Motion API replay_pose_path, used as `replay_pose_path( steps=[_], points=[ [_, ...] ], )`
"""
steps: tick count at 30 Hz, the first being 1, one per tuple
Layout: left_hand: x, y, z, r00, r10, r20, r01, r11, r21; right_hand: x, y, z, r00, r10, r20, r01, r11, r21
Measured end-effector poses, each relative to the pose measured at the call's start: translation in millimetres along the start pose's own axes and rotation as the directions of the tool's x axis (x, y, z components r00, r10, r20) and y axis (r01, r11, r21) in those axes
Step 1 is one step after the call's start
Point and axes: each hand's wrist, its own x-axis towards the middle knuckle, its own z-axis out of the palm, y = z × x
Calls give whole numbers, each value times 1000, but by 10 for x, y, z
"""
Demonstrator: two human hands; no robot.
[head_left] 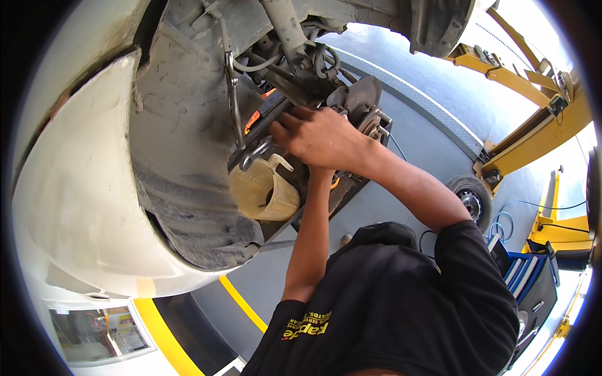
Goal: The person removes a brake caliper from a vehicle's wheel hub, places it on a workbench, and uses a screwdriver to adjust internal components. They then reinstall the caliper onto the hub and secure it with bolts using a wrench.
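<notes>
My right hand [323, 139] reaches in beside the wheel hub, its fingers curled closed round something I cannot make out. Beneath it, my left forearm [311, 232] comes up, and the left hand's fingers are hidden behind the right hand. Just right of the hands is the hub with its rusty brake disc and studs [370, 103]. Locking pliers [234, 103] hang clamped on a hose inside the wheel arch. Below my right fingertips lies the rounded end of a shiny metal tool [255, 153]. A cream plastic jug [269, 193] stands left of my left wrist.
The white car's fender and wheel-arch liner [194, 207] curve close on the left. A suspension strut [288, 31] comes down from above. On the right are a yellow lift post [542, 141], a wheel [470, 197], a blue hose [501, 219] and a dark tool cart [533, 288].
</notes>
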Motion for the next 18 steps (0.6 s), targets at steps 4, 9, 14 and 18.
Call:
replay_pose_path(
  steps=[4,9,14,18],
  points=[
    [208,274,-92,990,-68,120,71,997,-24,30,318,-310,942,335,-38,-317,917,241],
    [116,180,39,995,-71,-68,68,996,-52,-29,250,-260,986,165,-21,-157,965,210],
    [-103,-91,104,997,-74,-8,74,997,-37,-108,-62,-21,992,-100,81,99,995,19],
    [98,184,14,992,-126,19,127,992,-28,27,214,-317,973,128,-191,-67,953,297]
  ],
)
